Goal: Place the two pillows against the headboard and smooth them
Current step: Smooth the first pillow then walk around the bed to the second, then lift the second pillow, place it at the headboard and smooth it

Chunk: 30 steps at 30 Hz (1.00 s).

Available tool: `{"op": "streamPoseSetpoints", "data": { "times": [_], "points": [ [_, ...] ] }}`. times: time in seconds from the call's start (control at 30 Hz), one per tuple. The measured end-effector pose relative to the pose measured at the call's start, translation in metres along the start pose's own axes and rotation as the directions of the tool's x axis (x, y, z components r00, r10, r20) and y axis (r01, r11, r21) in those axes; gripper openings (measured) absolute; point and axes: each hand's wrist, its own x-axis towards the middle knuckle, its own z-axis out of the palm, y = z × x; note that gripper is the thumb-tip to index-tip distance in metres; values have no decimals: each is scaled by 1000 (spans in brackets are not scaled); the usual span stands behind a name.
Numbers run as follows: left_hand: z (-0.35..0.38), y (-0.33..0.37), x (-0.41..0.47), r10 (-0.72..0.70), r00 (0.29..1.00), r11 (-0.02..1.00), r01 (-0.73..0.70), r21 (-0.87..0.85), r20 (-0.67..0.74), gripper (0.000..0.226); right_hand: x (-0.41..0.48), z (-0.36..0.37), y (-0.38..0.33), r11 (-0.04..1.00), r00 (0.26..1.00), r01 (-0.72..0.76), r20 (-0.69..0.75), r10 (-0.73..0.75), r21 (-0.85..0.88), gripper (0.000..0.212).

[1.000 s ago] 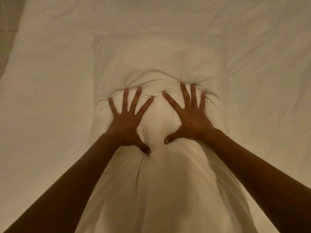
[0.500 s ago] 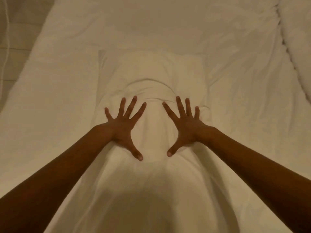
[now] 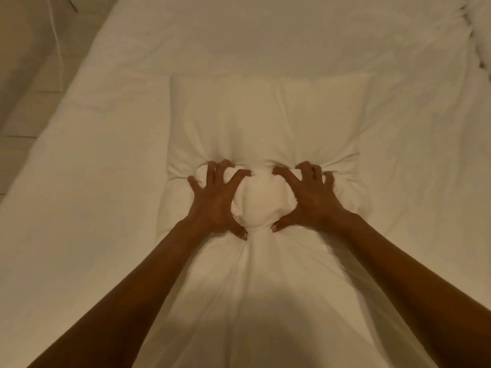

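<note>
One white pillow [image 3: 265,120] lies lengthwise on the white bed, stretching from the middle of the view down to the bottom edge. My left hand [image 3: 215,203] and my right hand [image 3: 310,200] are side by side on its middle. Their fingers are curled and dug into the fabric. A round bulge [image 3: 261,200] of pillow is squeezed up between the two hands, and creases fan out from the fingertips. I see no headboard. A rumpled white edge [image 3: 478,30] at the top right may be a second pillow; I cannot tell.
The white sheet [image 3: 79,208] surrounds the pillow on all sides. The bed's left edge runs diagonally, with pale floor [image 3: 24,83] beyond it and a thin white cable [image 3: 59,46] there.
Half a second ago both hands hovered flat with fingers spread over a smoother pillow. Now they have pressed down, and their fingers have curled in and bunched the pillow between them.
</note>
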Motion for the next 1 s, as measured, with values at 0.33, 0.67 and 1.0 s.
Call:
{"op": "streamPoseSetpoints", "data": {
  "times": [0.33, 0.67, 1.0],
  "points": [
    [-24, 60, -89, -108, 982, 993, 100, -57, -156, 23, -99, -14, -62, 977, 943, -127, -326, 66, -172, 39],
    [-232, 198, -241, 135, 986, 991, -132, 35, -97, 23, -303, -228, -136, 951, 891, -291, -392, 230, -105, 48],
    [-393, 340, -331, 442, 879, 897, -431, 97, -177, 47, -470, -424, -158, 890, 762, -447, -558, 330, -85, 31]
  ]
}}
